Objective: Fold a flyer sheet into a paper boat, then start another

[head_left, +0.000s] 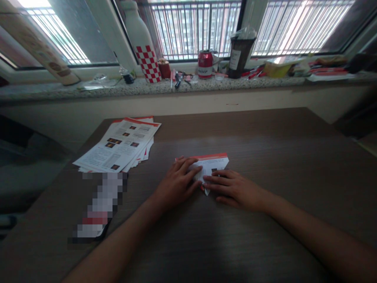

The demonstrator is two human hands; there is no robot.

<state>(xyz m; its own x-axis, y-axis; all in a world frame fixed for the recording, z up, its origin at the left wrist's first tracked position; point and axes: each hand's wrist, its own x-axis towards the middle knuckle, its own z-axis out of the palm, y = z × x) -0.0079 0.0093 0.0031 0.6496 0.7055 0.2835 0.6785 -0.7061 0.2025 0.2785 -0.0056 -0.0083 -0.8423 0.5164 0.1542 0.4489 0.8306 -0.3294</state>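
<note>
A folded sheet of printed paper (pixel 213 161) with a red-orange band along its far edge lies on the dark wooden table (pixel 265 137). It narrows to a point towards me. My left hand (pixel 181 179) rests over its left part, fingers stretched out and lying flat. From the right, my right hand (pixel 235 186) presses on the paper with its fingers extended and slightly apart. The fingertips of both hands come close together near the pointed end. Parts of the sheet are hidden beneath the hands.
A stack of printed sheets (pixel 120 145) lies at the table's far left, with a blurred-out phone-like object (pixel 100 208) nearer me. On the windowsill (pixel 118 91) stand a checkered bottle (pixel 147 59), a red can (pixel 205 65), a dark drink cup (pixel 240 55) and assorted small items.
</note>
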